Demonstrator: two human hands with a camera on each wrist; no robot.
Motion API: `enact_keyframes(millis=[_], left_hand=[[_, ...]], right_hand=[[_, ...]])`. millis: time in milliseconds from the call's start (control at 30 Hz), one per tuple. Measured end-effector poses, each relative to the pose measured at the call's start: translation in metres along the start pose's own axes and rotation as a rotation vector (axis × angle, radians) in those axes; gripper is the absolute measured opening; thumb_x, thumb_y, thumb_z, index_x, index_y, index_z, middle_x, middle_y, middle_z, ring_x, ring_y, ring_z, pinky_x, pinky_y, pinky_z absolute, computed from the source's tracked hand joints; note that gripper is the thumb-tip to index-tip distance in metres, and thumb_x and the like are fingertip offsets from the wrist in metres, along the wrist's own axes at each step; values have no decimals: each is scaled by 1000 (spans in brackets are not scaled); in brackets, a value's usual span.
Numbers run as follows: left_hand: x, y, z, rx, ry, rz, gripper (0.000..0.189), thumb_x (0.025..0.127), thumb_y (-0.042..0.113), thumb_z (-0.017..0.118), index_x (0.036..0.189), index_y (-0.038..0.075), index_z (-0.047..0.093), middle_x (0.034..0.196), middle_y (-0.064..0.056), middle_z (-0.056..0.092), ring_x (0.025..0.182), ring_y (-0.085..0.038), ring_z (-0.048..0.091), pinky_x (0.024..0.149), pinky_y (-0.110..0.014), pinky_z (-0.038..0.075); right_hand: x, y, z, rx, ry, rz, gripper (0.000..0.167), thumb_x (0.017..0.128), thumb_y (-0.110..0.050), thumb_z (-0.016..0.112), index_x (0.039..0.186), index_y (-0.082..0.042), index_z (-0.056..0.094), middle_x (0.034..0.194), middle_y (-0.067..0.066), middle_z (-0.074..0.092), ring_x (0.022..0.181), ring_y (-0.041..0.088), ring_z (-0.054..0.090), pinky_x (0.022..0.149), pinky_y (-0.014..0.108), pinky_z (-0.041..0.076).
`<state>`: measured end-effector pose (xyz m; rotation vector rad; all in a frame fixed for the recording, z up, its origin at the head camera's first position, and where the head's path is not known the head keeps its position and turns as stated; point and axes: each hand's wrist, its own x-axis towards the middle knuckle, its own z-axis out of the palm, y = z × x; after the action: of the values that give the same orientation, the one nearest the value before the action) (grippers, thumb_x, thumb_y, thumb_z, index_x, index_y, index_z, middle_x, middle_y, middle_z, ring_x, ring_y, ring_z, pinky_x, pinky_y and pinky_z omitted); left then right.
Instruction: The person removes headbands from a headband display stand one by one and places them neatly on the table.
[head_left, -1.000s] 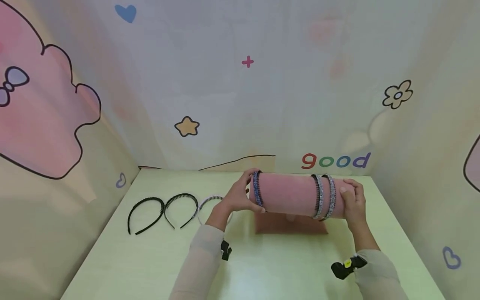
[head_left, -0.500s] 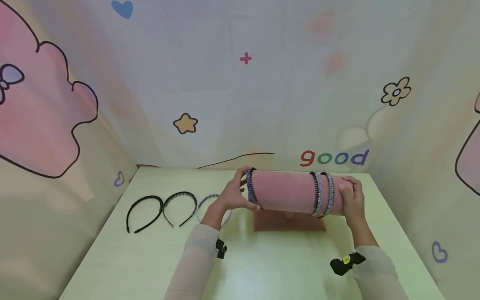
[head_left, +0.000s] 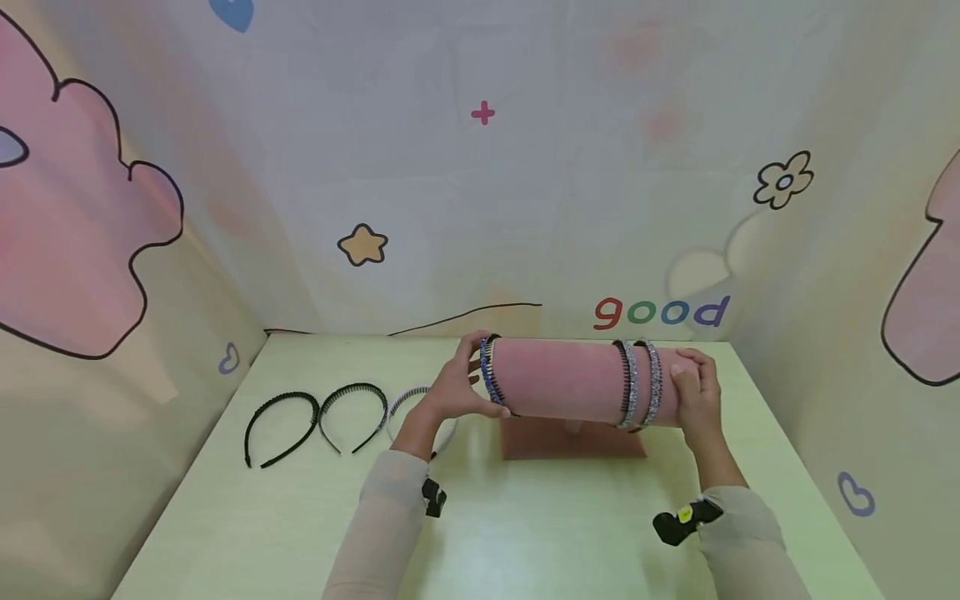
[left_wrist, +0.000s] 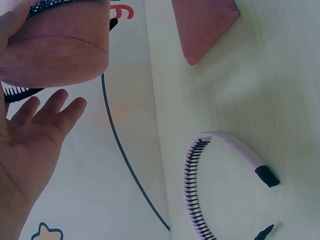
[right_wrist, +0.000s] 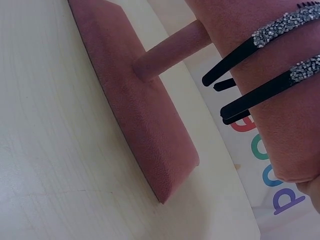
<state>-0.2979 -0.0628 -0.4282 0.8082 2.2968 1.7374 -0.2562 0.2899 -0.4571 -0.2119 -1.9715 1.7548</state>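
Observation:
A pink padded headband stand carries a horizontal roll above its flat base. At the roll's left end, my left hand holds a blue glittery headband between thumb and fingers; its black comb teeth show. In the left wrist view that headband still lies around the roll, close to its end. My right hand grips the roll's right end. Two silver glittery headbands sit side by side near the right hand; their black tips hang below the roll in the right wrist view.
On the table's left lie a black headband, a dark toothed headband and a white one, partly hidden by my left arm in the head view. A printed curtain encloses the table at back and sides.
The blue headband has shifted left along the roll with my left hand, nearer its end. My right hand keeps its grip. The head view has turned slightly.

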Motion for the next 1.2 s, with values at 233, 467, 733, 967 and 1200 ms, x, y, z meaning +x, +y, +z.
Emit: enact_keyframes(millis=[233,467,733,967,1200], left_hand=[[7,-23,-1,-7,47,-10,113,55,7,90,143,23,21,143,-7,30,127,-32,36,97,-51,34],[3,-26,-2,-14,73,-22,114,54,7,90,143,24,21,143,0,31,128,-32,35,96,-51,36],[-2,-32,-2,-47,117,-42,115,52,6,91,142,26,22,143,-1,32,128,-28,36,96,-46,38],[-6,-35,-3,-55,137,-43,114,53,7,91,143,19,23,146,-4,30,129,-27,36,95,-46,38],[-14,-28,-6,-40,139,-49,110,57,4,88,144,13,21,148,-10,24,130,-31,34,96,-47,38]], right_hand=[[2,-1,0,28,0,-34,26,93,-17,46,119,-14,51,112,-9,49,101,13,42,85,30,30],[1,-2,0,12,-13,-3,27,94,-21,45,120,-16,49,113,-8,47,100,12,42,84,28,31],[3,-1,1,15,-24,-5,28,94,-20,45,121,-15,48,114,-8,47,101,12,42,84,28,31],[3,-1,1,2,-27,22,29,94,-21,44,122,-17,47,116,-8,46,101,12,41,86,29,31],[4,0,0,8,-32,33,30,94,-22,44,124,-17,47,116,-8,46,101,12,41,85,29,31]])
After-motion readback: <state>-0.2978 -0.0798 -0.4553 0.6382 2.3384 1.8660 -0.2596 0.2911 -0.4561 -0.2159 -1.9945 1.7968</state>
